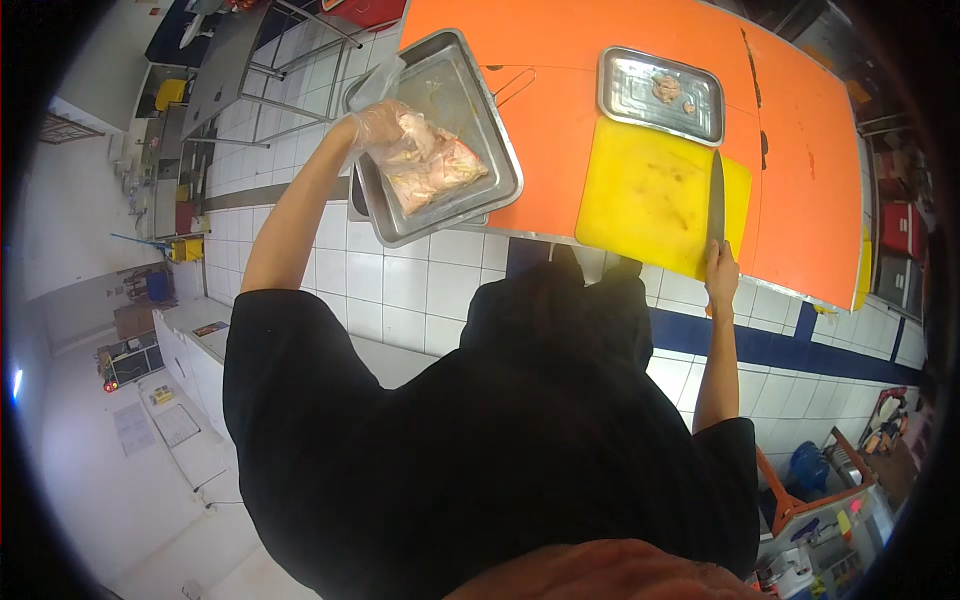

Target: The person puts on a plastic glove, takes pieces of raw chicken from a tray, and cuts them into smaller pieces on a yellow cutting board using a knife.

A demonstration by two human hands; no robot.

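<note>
My left hand [382, 127], in a clear plastic glove, is at the left side of a deep metal tray [508, 161]. Its fingers are closed around part of the raw meat [439, 172], which looks like skin-on poultry; the fingertips are partly hidden. My bare right hand [721, 274] grips a long kitchen knife [717, 199] by its handle, at the near edge of a yellow cutting board [637, 195]. The blade points away from me, over the board's right part. Dark marks and scratches show on the board.
Behind the board, a smaller metal tray [622, 109] holds a few meat scraps [666, 88]. A wire handle [516, 86] lies beside the deep tray on the orange tabletop [551, 150]. The deep tray overhangs the table's left edge. A metal-legged table [225, 82] stands farther left.
</note>
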